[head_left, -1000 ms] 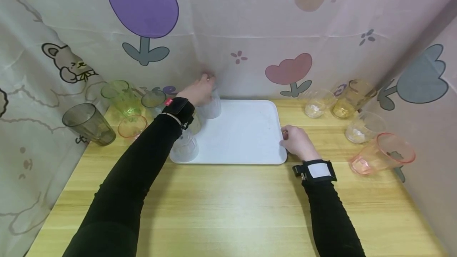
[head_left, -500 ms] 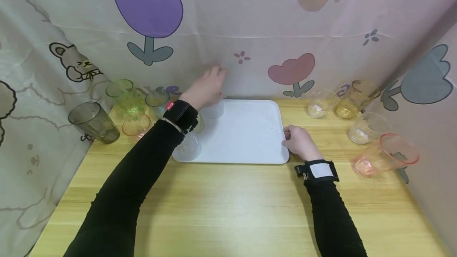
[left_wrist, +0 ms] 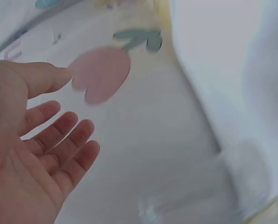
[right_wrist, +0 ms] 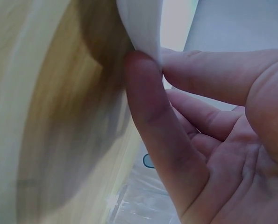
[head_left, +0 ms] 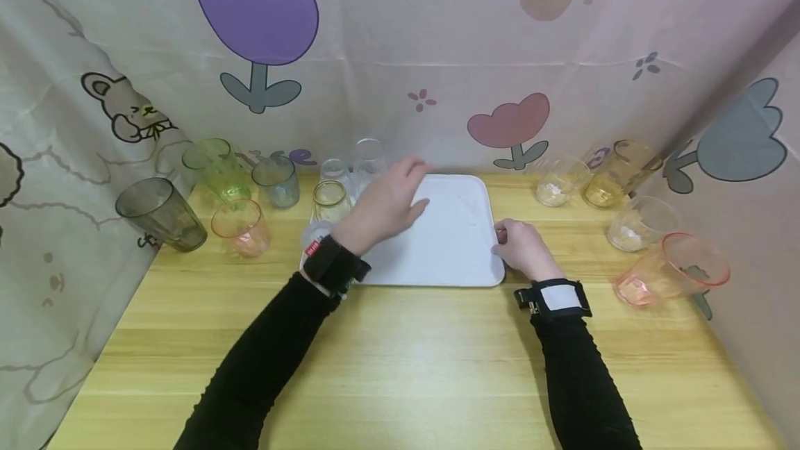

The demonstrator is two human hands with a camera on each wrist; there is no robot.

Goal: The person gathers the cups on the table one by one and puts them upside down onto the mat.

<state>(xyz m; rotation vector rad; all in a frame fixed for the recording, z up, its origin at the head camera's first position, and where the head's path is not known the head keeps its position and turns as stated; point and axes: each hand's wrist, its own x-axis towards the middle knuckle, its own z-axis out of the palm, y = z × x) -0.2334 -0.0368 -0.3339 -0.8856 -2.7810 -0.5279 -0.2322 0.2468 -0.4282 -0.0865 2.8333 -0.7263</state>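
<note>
Left hand (head_left: 387, 203) hovers over the white plastic tray (head_left: 450, 242), fingers spread and relaxed, holding nothing; a second ago it was at the tray's far left corner on a clear glass. That clear glass (head_left: 369, 157) now stands upright at the far left corner, next to a smaller clear one (head_left: 335, 172) and an amber-tinted glass (head_left: 330, 201). Right hand (head_left: 523, 250) pinches the tray's smooth, rounded right rim between thumb and fingers, unchanged. The tray lies flat at the middle of the wooden desk (head_left: 412, 367), its right half bare. Green, grey and pink tumblers (head_left: 240, 226) crowd the left; possibly plastic, hard to tell. The near desk is open.
</note>
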